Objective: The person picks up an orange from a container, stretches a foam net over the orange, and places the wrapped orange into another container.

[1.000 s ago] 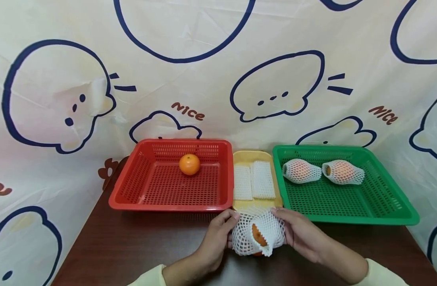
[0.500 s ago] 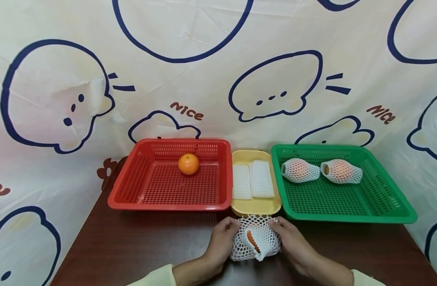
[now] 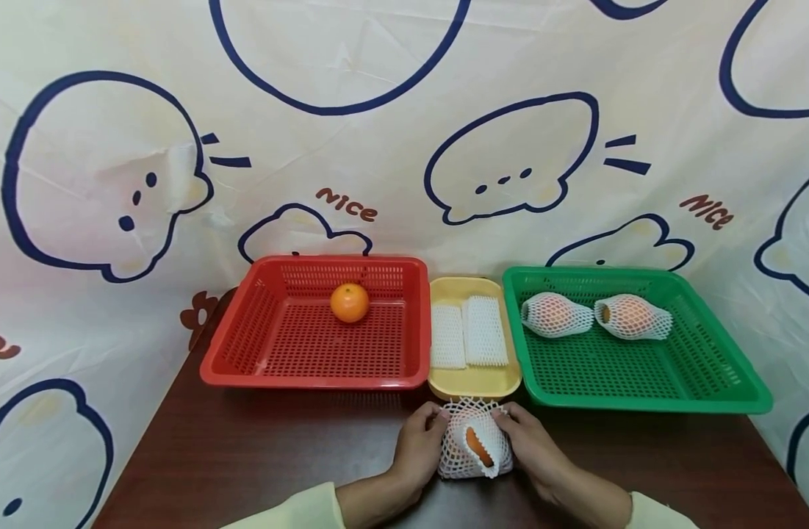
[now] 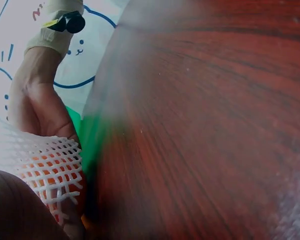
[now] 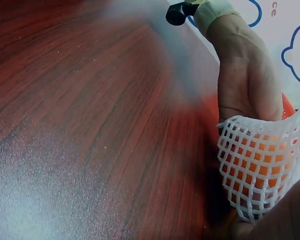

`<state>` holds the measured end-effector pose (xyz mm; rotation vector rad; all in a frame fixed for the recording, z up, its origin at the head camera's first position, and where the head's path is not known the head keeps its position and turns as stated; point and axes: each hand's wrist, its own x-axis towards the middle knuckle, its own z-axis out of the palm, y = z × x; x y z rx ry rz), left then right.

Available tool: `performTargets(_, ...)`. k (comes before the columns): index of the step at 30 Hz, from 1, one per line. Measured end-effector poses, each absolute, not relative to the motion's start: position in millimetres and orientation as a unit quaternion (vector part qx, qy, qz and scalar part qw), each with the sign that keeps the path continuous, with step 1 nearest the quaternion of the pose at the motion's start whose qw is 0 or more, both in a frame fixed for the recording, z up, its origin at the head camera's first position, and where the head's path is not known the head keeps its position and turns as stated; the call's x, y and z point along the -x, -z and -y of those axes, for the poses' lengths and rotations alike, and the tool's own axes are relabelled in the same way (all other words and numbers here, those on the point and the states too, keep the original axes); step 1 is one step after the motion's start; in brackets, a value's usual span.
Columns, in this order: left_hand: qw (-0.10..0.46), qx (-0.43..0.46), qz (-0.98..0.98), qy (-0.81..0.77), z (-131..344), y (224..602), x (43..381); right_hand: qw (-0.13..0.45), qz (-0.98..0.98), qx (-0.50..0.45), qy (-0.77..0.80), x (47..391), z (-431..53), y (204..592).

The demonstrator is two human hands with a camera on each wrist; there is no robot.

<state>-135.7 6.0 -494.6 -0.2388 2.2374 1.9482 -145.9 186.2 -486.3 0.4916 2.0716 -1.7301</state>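
Between both hands, a white foam fruit net surrounds an orange, whose skin shows through a gap in the folded mesh facing the head camera. My left hand pinches the net's left side, thumb on top. On the right side my right hand grips the net the same way. In the right wrist view the orange shows through the stretched mesh of the net. The left wrist view shows the net close beside the thumb. Fingers under the fruit are mostly hidden.
A red basket at the back left holds one bare orange. Flat foam nets lie in a yellow tray in the middle. The green basket at right contains two netted fruits. All stand on a dark wooden table.
Both hands have drawn the netted orange slightly nearer the body, away from the yellow tray. They have come closer together, and the net looks narrower around the fruit.
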Motion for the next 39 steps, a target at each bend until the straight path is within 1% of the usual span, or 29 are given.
performTargets(5,0.084,0.076,-0.758,-0.643,-6.8,494.2,135.6,0.202,-0.733,-0.177,0.625,145.0,-185.9,486.9)
performTargets(14,0.101,0.072,-0.719,-0.684,-9.9,499.5,135.4,0.206,-0.7,-0.182,0.659,144.8,-183.2,489.4)
performTargets(18,0.112,0.065,-0.709,-0.693,-9.4,500.9,134.9,0.189,-0.704,-0.177,0.661,147.7,-183.0,488.6)
performTargets(22,0.138,0.047,-0.709,-0.69,-8.4,501.1,133.2,0.167,-0.712,-0.175,0.659,149.9,-183.3,488.5)
performTargets(25,0.147,0.043,-0.708,-0.689,-8.8,501.0,133.2,0.163,-0.715,-0.177,0.657,150.0,-182.9,488.6)
performTargets(34,0.13,0.064,-0.695,-0.704,-12.0,498.8,135.9,0.169,-0.706,-0.171,0.666,148.6,-179.2,486.5)
performTargets(39,0.147,0.069,-0.684,-0.711,-11.6,495.6,137.5,0.171,-0.699,-0.169,0.674,148.2,-179.1,483.4)
